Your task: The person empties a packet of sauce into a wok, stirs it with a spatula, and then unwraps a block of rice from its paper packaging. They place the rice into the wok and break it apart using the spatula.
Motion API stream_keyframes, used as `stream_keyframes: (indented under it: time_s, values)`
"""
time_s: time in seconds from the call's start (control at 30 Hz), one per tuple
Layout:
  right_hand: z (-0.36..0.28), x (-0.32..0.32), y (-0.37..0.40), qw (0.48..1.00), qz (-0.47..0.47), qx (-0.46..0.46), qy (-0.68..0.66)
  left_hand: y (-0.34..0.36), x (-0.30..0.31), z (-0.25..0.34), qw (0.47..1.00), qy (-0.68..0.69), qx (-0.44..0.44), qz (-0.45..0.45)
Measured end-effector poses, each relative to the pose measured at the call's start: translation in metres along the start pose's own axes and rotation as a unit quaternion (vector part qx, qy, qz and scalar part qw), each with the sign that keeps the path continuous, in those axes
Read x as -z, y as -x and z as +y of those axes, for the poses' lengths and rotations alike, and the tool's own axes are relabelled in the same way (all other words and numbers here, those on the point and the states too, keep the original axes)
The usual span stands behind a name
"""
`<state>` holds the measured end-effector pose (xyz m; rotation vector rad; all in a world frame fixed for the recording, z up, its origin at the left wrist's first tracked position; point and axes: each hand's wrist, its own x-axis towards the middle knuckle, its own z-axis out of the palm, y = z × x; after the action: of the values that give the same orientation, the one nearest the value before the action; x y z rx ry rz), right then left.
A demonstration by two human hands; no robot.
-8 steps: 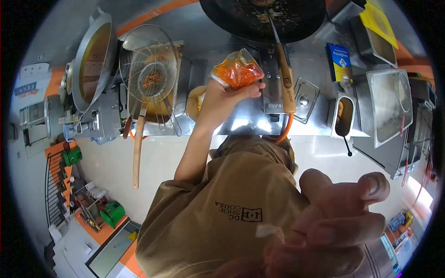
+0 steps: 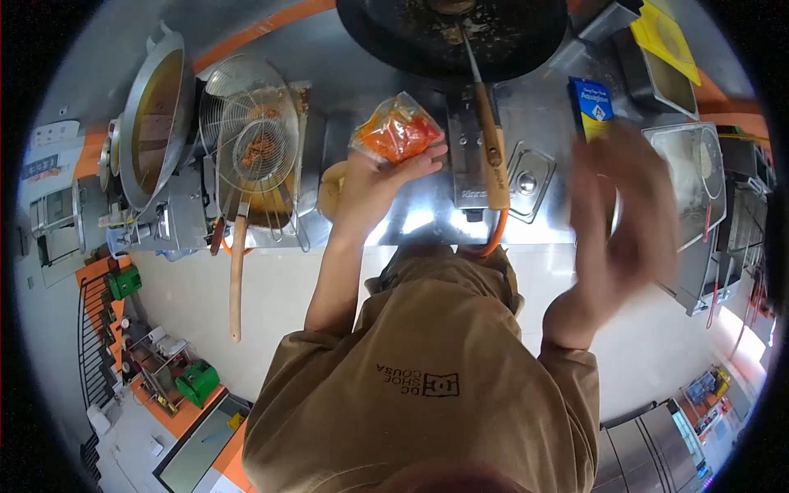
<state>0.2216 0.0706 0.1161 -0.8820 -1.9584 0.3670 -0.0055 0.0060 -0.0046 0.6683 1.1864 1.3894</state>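
Note:
My left hand (image 2: 370,181) is closed around a small clear plastic bag (image 2: 399,131) of orange-red sauce, held up over the metal counter. The bag's top points away from me and its corners stick out past my fingers. My right hand (image 2: 625,214) is raised over the right side of the counter, smeared by motion. Its fingers look bent, but whether anything is in them cannot be made out. It partly covers a narrow metal container and the lower part of a blue and yellow packet (image 2: 592,100).
A dark wok (image 2: 394,41) holds a wooden-handled utensil (image 2: 493,156). To the left are a wire strainer (image 2: 238,107) over a tray and a large pan (image 2: 154,123). A metal lid (image 2: 528,182) and a metal tub (image 2: 686,185) stand to the right.
My right hand has swung from close to the camera, forward over the right of the counter. A small translucent scrap beside it no longer shows. The left hand still holds the bag.

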Motion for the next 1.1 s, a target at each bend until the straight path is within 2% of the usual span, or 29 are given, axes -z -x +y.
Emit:
stream_keyframes:
  time_s: [0.03,0.07,0.1,0.17,0.2,0.23,0.3,0.33,0.4,0.43,0.5,0.53,0.6,0.63,0.7,0.73,0.77,0.8,0.87,0.93,0.97,1.03,1.1]
  values:
    - [0.046,-0.002,-0.009,0.997,-0.057,-0.049,0.004,-0.003,-0.001,-0.001,1.0,0.005,-0.002,-0.006]
    - [0.089,-0.015,-0.01,0.995,-0.052,-0.081,0.027,-0.006,-0.003,-0.002,1.0,0.006,0.0,-0.004]
    - [0.14,-0.024,-0.002,0.985,-0.086,-0.138,0.05,-0.008,-0.005,-0.003,1.0,0.008,0.003,-0.003]
    - [0.266,-0.043,0.034,0.96,-0.192,-0.164,0.123,-0.014,-0.02,0.001,1.0,0.02,0.008,-0.015]
    - [0.306,-0.053,0.05,0.945,-0.227,-0.167,0.169,-0.018,-0.026,0.001,1.0,0.016,0.014,-0.009]
    - [0.337,-0.058,0.064,0.926,-0.262,-0.17,0.212,-0.021,-0.032,0.002,1.0,0.011,0.021,0.0]
    - [0.37,-0.06,0.079,0.911,-0.321,-0.141,0.217,-0.032,-0.043,-0.001,0.999,-0.024,0.007,-0.034]
    - [0.383,-0.059,0.085,0.909,-0.321,-0.143,0.222,-0.036,-0.051,0.0,0.999,-0.031,0.006,-0.033]
    - [0.401,-0.055,0.094,0.914,-0.332,-0.214,0.092,-0.045,-0.065,0.001,0.998,-0.045,0.001,-0.04]
    - [0.4,-0.051,0.091,0.913,-0.333,-0.217,0.094,-0.05,-0.072,0.001,0.998,-0.044,0.003,-0.042]
    - [0.398,-0.047,0.084,0.886,-0.421,-0.167,0.094,-0.059,-0.084,-0.002,0.997,-0.059,0.009,-0.044]
    - [0.401,-0.048,0.081,0.886,-0.422,-0.167,0.094,-0.063,-0.09,-0.004,0.997,-0.059,0.01,-0.043]
    - [0.406,-0.053,0.074,0.791,-0.557,-0.121,0.221,-0.071,-0.102,-0.008,0.997,-0.044,0.008,-0.064]
    - [0.405,-0.047,0.071,0.79,-0.56,-0.118,0.218,-0.075,-0.107,-0.011,0.997,-0.044,0.009,-0.059]
    - [0.387,-0.026,0.052,0.871,-0.437,-0.147,0.168,-0.086,-0.115,-0.016,0.992,-0.007,0.008,-0.122]
    - [0.361,-0.021,0.031,0.896,-0.377,-0.227,0.058,-0.092,-0.118,-0.019,0.991,-0.045,0.029,-0.125]
    - [0.33,-0.018,0.005,0.899,-0.312,-0.302,-0.054,-0.098,-0.123,-0.018,0.992,-0.048,0.021,-0.113]
    - [0.304,-0.015,-0.017,0.901,-0.318,-0.289,-0.061,-0.106,-0.13,-0.018,0.991,-0.016,0.031,-0.126]
    - [0.267,-0.011,-0.05,0.845,-0.312,-0.323,-0.291,-0.123,-0.146,-0.02,0.991,0.016,0.035,-0.132]
    - [0.261,-0.017,-0.072,0.847,-0.343,-0.3,-0.276,-0.148,-0.16,-0.027,0.971,0.171,0.069,-0.151]
    - [0.256,-0.027,-0.09,0.848,-0.374,-0.274,-0.257,-0.164,-0.162,-0.027,0.974,0.174,0.046,-0.136]
    - [0.269,-0.042,-0.113,0.85,-0.377,-0.251,-0.269,-0.192,-0.166,-0.034,0.942,0.291,0.029,-0.164]
    - [0.273,-0.053,-0.138,0.829,-0.41,-0.31,-0.221,-0.205,-0.162,-0.03,0.938,0.307,0.038,-0.155]
